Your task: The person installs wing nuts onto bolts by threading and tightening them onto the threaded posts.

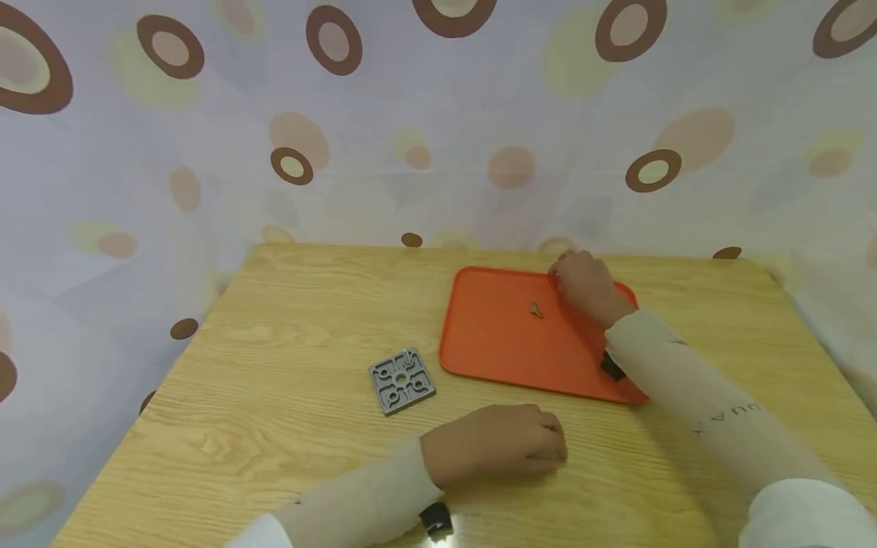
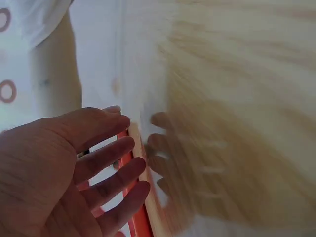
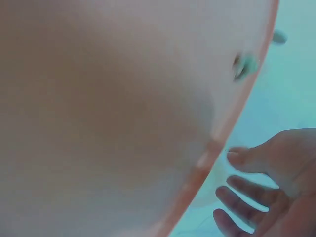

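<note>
An orange-red tray [image 1: 493,342] lies on the wooden table, with a small brass-coloured piece [image 1: 535,310] on it, its kind too small to make out. At the tray's far rim is my right hand [image 1: 585,285]; in the right wrist view its thumb and loosely bent fingers [image 3: 242,203] are apart beside the rim [image 3: 200,170], nothing between them. My left hand [image 1: 503,444] hovers over the table in front of the tray. Its fingers [image 2: 116,185] are spread and slightly bent in the left wrist view, and the palm holds nothing.
Left of the tray, a grey square plate [image 1: 402,380] with raised ridges and round holes lies on the wooden table [image 1: 294,342]. Behind the table's far edge hangs a pale cloth [image 1: 445,114] with brown and cream ovals. My right forearm crosses the tray's right side.
</note>
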